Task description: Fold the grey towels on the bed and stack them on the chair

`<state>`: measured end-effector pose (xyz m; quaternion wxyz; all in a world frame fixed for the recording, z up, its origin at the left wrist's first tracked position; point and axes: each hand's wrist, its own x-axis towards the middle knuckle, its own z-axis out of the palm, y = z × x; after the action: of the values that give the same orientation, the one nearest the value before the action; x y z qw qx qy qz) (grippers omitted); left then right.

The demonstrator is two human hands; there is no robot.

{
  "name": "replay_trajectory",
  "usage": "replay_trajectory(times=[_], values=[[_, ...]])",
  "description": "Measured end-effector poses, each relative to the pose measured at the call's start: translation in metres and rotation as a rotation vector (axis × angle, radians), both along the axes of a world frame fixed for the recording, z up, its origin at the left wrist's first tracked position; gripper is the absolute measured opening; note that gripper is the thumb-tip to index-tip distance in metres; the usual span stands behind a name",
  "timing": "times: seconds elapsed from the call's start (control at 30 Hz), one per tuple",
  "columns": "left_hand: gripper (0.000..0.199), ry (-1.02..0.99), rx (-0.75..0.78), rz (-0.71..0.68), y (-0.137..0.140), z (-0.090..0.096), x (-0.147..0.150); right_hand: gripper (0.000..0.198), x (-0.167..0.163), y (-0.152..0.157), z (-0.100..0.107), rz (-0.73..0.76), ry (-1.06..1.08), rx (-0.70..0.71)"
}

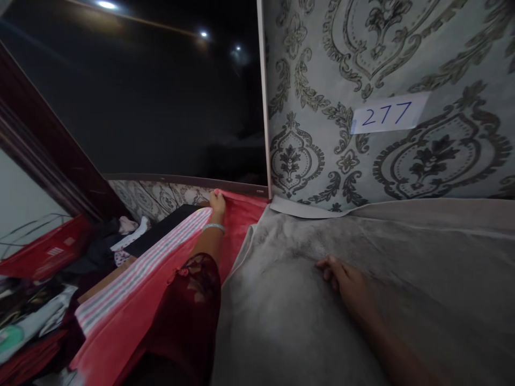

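Stretched far forward, my left hand (pixel 218 203) grips the upper edge of a red cloth (pixel 241 225) below the lower corner of a dark, glossy panel. The cloth has a pink, white and grey striped border (pixel 161 257) and spreads down to the lower left, partly under my dark red sleeve. My right hand (pixel 341 273) hovers over or rests on a grey plush cover (pixel 289 300); which of the two I cannot tell. Its fingers are loosely curled, with nothing visible in them. The grey cover overlaps the right side of the red cloth.
The dark glossy panel (pixel 161 107) stands behind, beside a patterned wall (pixel 341 80) with a paper label (pixel 390 113) reading 277. At left lie a red bag (pixel 48 249), a black flat object (pixel 161 233) and heaped clothes (pixel 36 316).
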<state>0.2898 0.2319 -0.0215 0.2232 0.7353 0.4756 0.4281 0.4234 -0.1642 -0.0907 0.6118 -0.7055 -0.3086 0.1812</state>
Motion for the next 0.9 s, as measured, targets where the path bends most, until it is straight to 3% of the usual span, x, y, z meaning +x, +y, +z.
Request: replay_trajectory(times=[0.13, 0.33, 0.43, 0.53, 0.63, 0.9], values=[[0.037, 0.134, -0.043, 0.002, 0.010, -0.028, 0.004, 0.068, 0.001, 0.000, 0.000, -0.005, -0.012, -0.031], [0.072, 0.317, -0.088, -0.050, 0.027, -0.055, 0.020, 0.068, -0.001, -0.002, 0.004, -0.026, 0.011, -0.092], [0.076, 0.499, -0.090, 0.025, 0.036, -0.056, 0.024, 0.070, -0.002, -0.003, 0.007, -0.031, 0.025, -0.116], [0.064, 0.675, -0.020, 0.098, 0.038, -0.056, 0.022, 0.070, -0.002, -0.003, 0.007, -0.034, 0.024, -0.128], [0.054, 0.722, 0.057, 0.149, 0.032, -0.053, 0.018, 0.068, -0.001, -0.003, 0.004, -0.045, 0.006, -0.120], [0.032, 0.884, 0.135, -0.026, -0.013, -0.034, 0.003, 0.066, 0.001, -0.005, -0.001, -0.045, -0.047, -0.115]])
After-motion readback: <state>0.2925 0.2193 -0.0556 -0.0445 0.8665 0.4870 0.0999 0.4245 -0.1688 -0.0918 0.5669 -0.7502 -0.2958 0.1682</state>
